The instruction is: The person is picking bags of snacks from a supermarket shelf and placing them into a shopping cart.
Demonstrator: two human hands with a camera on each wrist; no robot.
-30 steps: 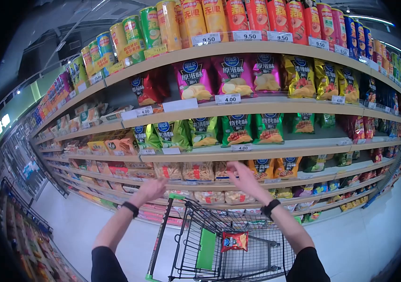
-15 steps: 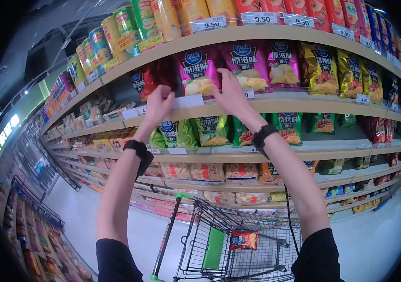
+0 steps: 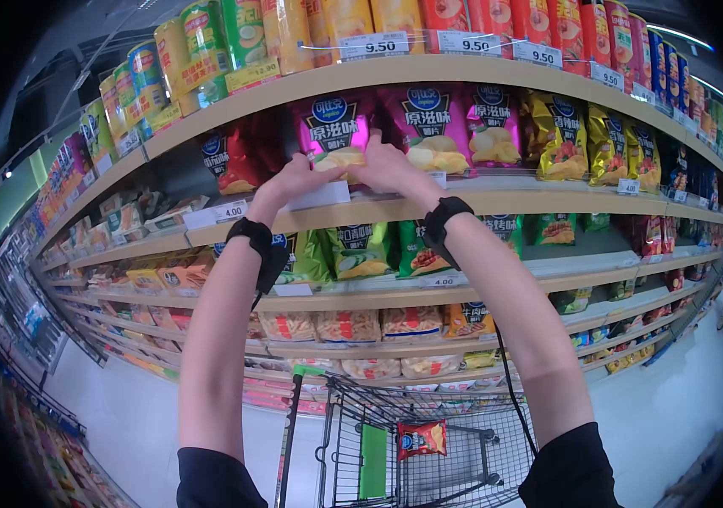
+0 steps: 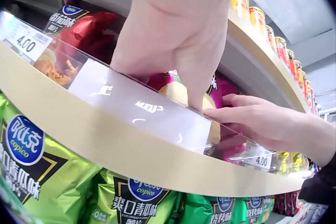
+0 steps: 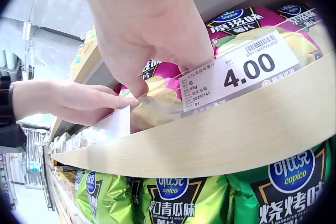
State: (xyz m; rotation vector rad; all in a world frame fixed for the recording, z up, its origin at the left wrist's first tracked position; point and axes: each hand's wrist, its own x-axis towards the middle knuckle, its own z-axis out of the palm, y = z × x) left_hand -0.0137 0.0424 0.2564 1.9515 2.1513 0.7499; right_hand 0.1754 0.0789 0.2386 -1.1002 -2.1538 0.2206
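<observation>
A magenta bag of potato chips (image 3: 333,118) stands upright on the upper snack shelf, behind a low clear lip. My left hand (image 3: 298,179) is at its lower left side and my right hand (image 3: 394,172) at its lower right. Both thumbs reach across the bag's lower front, their tips close together. In the left wrist view the left hand (image 4: 173,35) hides much of the bag; its thumb presses the printed front. From the right wrist view, the right hand (image 5: 152,24) holds the bag's other side, fingers partly hidden behind the price tag (image 5: 241,71).
More magenta bags (image 3: 425,127) stand to the right and a red bag (image 3: 230,161) to the left. Chip canisters (image 3: 349,25) line the shelf above; green bags (image 3: 361,250) fill the one below. A shopping cart (image 3: 374,457) below holds a red chip bag (image 3: 422,440).
Both hands have risen from in front of the lower shelves to the upper shelf and closed in on the magenta bag from either side. The view has shifted slightly.
</observation>
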